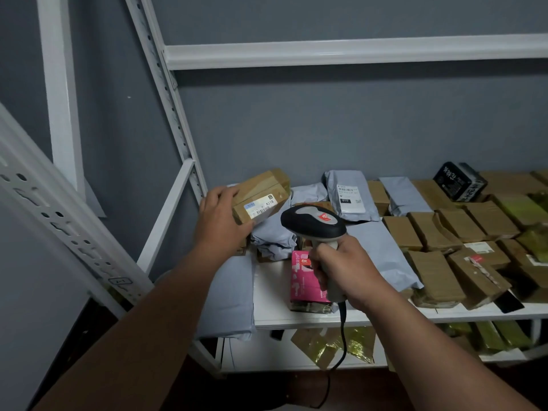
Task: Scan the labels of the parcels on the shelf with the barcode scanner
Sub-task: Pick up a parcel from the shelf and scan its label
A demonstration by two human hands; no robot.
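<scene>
Shelf (pixel 275 310) crowded (parcels (pixel 427 229), mailers (pixel 350 194))

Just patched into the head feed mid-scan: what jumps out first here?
Front and centre, the right hand grips a black-and-grey barcode scanner by its handle, its head turned toward a brown cardboard parcel that the left hand holds tilted at the shelf's left end, white label facing up. Next come the pink box standing at the shelf's front edge below the scanner, and the brown parcels crowding the right side.
</scene>
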